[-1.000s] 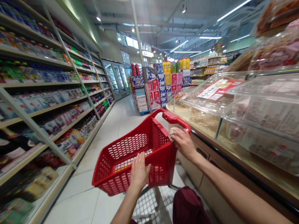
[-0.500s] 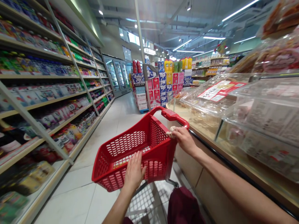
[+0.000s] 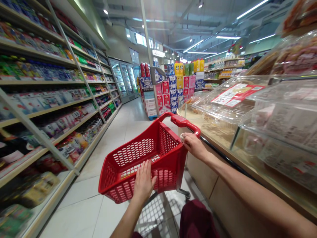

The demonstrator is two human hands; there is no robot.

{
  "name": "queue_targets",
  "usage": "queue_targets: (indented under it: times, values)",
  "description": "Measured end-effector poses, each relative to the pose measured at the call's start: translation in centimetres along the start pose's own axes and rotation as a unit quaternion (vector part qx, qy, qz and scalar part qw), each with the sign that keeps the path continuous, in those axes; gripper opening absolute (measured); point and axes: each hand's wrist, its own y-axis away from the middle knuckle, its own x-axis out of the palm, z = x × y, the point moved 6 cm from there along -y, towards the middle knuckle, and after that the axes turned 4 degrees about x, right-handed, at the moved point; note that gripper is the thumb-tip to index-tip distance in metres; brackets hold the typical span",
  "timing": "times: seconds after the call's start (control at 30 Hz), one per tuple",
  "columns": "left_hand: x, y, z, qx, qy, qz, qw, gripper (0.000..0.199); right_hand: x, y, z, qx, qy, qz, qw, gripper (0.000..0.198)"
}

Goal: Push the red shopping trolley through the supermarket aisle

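A red plastic shopping cart with perforated basket walls stands at an angle in front of me. Its basket floor shows bare mesh. My left hand lies over the near side rim, fingers stretched out and close together. At the handle end, my right hand has its fingers closed on a crumpled white cloth, pressed against the cart's corner just below the red handle. Most of the cloth is hidden by the fingers, and I cannot tell whether it is cloth or tissue.
Drink shelves line the left side. Close on the right is a display counter with clear plastic food packs. A metal pole and stacked drink cartons stand ahead, with glass-door fridges farther back.
My right hand has slid slightly along the cart's corner, and less of the white cloth shows. My left hand stays on the rim. The view has shifted a little.
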Motion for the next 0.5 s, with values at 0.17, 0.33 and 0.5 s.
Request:
queue_targets:
  times: [0.17,0.33,0.5]
  values:
    - [0.3,-0.2,0.5,-0.004,-0.004,0.001,1.000,0.062,-2.2,-1.0,-3.3,0.065,0.008,-0.086,0.994,0.029]
    - [0.3,-0.2,1.0,-0.007,-0.012,0.005,1.000,0.062,1.4,0.3,2.6,-0.086,-0.013,0.051,0.995,0.029]
    - [0.2,-0.2,0.9,-0.009,-0.019,0.017,1.000,0.062,0.1,-0.8,0.4,-0.005,0.061,0.000,0.998,0.026]
